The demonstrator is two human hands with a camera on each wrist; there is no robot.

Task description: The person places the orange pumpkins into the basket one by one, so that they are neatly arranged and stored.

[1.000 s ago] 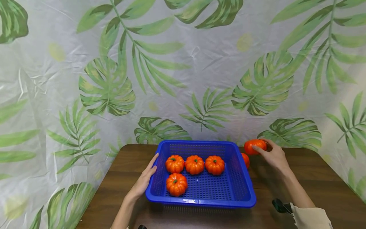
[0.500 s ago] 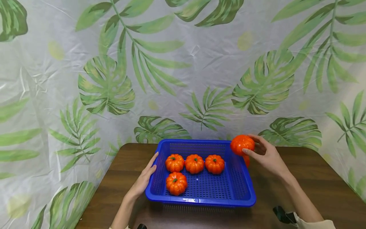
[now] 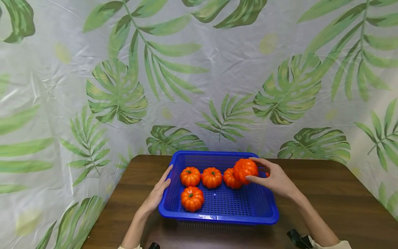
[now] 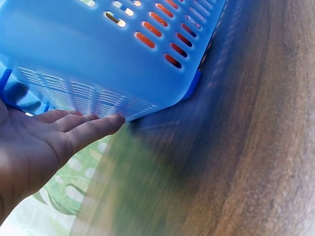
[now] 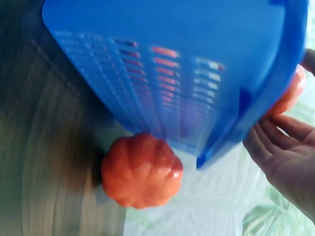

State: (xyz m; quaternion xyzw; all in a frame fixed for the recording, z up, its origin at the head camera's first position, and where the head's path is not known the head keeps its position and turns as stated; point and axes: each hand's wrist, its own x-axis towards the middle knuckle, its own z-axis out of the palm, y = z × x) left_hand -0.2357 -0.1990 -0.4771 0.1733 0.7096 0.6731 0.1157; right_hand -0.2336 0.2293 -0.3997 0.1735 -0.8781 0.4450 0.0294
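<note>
A small orange pumpkin (image 3: 245, 170) is held between the thumb and fingers of my right hand (image 3: 278, 180), over the right part of a blue plastic basket (image 3: 217, 218). Several similar pumpkins sit inside; three form a row at the back, with one pumpkin (image 3: 192, 199) in front at the left. The held one partly covers the right end of that row. My left hand (image 3: 155, 195) rests along the basket's left side, its fingers fairly straight against the wall in the left wrist view. Outside the basket, another pumpkin (image 5: 141, 171) is beside its right wall, mostly hidden in the head view.
The basket stands on a dark brown wooden table (image 3: 329, 193). Behind the table hangs a pale sheet (image 3: 230, 76) printed with green leaves. Dark straps (image 3: 299, 238) show near the right wrist.
My right hand has carried the pumpkin leftward from beyond the basket's right rim to over its inside. The left hand and the basket have stayed in place.
</note>
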